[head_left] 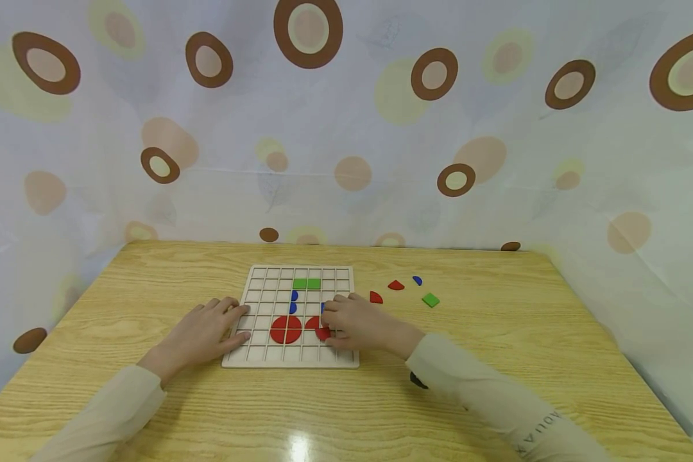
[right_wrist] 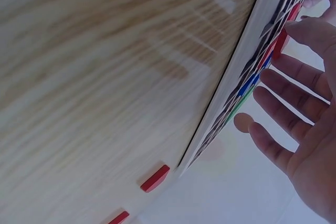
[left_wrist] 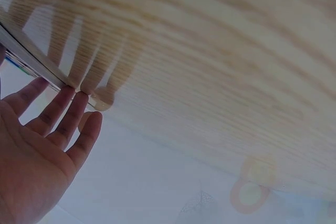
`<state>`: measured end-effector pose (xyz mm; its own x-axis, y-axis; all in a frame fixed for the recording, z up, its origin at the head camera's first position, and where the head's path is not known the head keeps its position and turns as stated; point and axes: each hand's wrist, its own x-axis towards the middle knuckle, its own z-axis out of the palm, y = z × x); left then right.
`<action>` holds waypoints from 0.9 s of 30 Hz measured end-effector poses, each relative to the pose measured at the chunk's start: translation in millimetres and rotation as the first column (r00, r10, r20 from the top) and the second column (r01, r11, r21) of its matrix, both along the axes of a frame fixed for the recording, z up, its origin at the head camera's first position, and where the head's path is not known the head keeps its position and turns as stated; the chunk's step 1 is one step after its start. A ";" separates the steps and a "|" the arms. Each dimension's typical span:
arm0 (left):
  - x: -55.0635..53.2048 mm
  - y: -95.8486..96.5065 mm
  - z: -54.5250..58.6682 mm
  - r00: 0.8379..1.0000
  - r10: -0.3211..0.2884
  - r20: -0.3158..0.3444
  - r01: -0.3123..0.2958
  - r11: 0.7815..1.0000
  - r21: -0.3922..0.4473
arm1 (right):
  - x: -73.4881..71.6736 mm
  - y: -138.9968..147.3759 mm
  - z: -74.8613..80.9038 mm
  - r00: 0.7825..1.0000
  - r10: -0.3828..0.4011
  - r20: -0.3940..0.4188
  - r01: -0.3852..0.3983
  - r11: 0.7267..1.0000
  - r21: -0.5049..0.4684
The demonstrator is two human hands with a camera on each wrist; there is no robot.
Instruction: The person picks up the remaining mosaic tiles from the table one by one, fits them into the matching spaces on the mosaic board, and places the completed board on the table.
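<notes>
Layout looks well along, not yet finished

A white curtain with brown, beige and yellow rounds [head_left: 398, 212] stands behind a light wood-grain desk [head_left: 277, 410]. On the desk lies a flat, pale square board with a grid of thin lines [head_left: 265, 355].

The left hand [head_left: 205, 330] rests at the board's left edge, its grip relaxed and holding no piece. The right hand [head_left: 360, 324] is over the board's right side, its grip pinching a tilted flat red piece [right_wrist: 282, 42] between thumb and index finger.

Already on the board are a full red disc [head_left: 285, 329] crossed by grid lines, two flat green squares [head_left: 314, 283] side by side, a partly hidden red piece [head_left: 312, 322] beside the disc, two blue half-rounds [head_left: 293, 308] one above the other, and a blue piece mostly covered by the right hand.

What seems left is the pinched piece and four loose ones on the desk, right of the board: a green square [head_left: 430, 299], two red quarter-rounds [head_left: 396, 285] and a small blue half-round [head_left: 418, 280]
</notes>
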<state>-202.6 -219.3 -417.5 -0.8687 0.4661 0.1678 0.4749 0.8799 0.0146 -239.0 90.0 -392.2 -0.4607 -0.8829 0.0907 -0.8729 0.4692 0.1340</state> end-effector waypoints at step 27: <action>0.5 2.6 4.7 1.000 0.007 0.014 -0.007 1.000 -0.003 | 4.4 -22.6 -1.4 0.999 -0.045 0.006 0.044 0.998 0.042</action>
